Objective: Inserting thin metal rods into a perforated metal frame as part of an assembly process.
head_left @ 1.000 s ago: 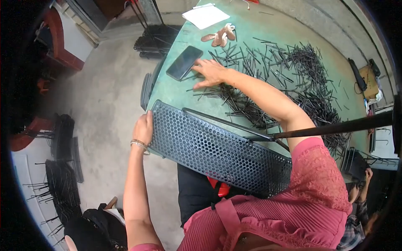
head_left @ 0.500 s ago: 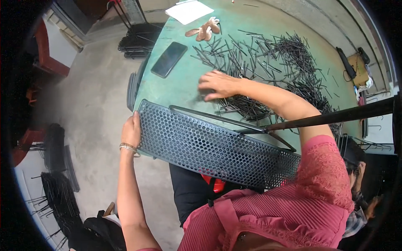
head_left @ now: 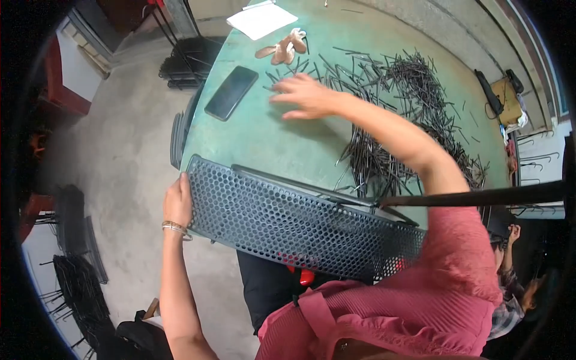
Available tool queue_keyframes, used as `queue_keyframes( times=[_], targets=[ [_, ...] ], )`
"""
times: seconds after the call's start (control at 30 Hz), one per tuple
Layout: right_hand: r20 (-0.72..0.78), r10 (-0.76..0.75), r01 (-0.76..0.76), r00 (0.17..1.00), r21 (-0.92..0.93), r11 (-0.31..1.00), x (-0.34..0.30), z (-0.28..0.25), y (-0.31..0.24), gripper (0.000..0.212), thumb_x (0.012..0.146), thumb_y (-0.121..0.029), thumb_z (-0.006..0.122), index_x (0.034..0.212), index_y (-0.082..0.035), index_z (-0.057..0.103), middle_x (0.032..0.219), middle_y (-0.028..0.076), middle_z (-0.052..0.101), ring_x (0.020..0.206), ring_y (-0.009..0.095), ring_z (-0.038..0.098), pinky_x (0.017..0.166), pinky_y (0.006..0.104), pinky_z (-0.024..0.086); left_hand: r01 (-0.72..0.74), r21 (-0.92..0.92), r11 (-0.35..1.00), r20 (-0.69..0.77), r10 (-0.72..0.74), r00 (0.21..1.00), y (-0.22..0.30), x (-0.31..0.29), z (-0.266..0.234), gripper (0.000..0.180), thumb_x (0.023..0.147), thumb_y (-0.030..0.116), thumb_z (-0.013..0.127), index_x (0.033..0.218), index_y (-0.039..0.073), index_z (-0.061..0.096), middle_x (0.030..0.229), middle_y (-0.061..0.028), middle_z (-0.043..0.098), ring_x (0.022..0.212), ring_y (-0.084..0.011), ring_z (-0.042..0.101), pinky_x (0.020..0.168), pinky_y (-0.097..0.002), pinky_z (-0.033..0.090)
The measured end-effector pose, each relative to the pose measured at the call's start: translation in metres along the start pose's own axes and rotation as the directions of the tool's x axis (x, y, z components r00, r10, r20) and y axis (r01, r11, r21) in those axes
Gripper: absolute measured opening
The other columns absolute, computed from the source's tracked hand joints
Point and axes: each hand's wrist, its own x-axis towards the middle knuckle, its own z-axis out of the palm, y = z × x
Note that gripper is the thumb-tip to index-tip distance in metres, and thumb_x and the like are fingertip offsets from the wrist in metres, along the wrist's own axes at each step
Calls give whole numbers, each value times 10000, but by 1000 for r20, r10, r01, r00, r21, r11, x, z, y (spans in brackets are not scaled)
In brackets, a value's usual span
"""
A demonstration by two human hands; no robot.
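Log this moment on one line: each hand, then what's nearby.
left hand: gripping end of perforated panel | right hand: open over green table, blurred | nearby: phone, dark rods, white paper

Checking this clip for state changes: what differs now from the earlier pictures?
Relative to the table, the right hand has moved right, away from the phone. The near dark rods have also shifted right, baring green tabletop beyond the perforated panel. Nothing was visibly gripped or released. The left hand still holds the panel's left end; phone and white paper lie as before.
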Motion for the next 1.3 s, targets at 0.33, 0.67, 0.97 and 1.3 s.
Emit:
queue_keyframes(
  times=[0.33, 0.67, 0.97, 1.3],
  targets=[
    [-70, 554, -558, 830, -138, 818, -58, 44, 55, 399, 863, -353, 441, 1160, -89, 467, 1182, 102, 451, 1145, 270, 410, 911, 444, 329, -100, -40, 994, -52, 98, 994, -14, 0, 9, 511, 948, 375, 299, 820, -58, 538, 665, -215, 541, 649, -366, 532, 627, -414, 405],
    [37, 621, -554, 783, -414, 722, -156, -9, -11, 462, 858, -439, 483, 1225, -160, 462, 1232, 175, 427, 1151, 317, 404, 939, 469, 307, -121, -5, 993, -85, 120, 989, -26, 1, 6, 525, 943, 385, 293, 996, -64, 560, 895, -285, 584, 865, -425, 556, 731, -430, 430],
    [177, 485, -516, 857, 255, 818, -64, 37, -36, 546, 774, -455, 543, 1201, -119, 492, 1275, 145, 422, 1158, 359, 428, 906, 546, 350, -111, 7, 994, -68, 111, 991, -28, 12, 15, 623, 920, 478, 284, 941, -71, 578, 863, -265, 598, 861, -392, 576, 762, -418, 420],
    [-22, 37, -33, 999, 166, 986, -174, -14, -141, 452, 760, -426, 595, 1089, -120, 549, 1048, 121, 512, 1027, 267, 481, 934, 452, 282, -150, 21, 988, -49, 151, 987, -28, 16, 11, 617, 934, 445, 280, 1016, -105, 547, 949, -281, 593, 903, -371, 577, 798, -392, 421]
  ],
)
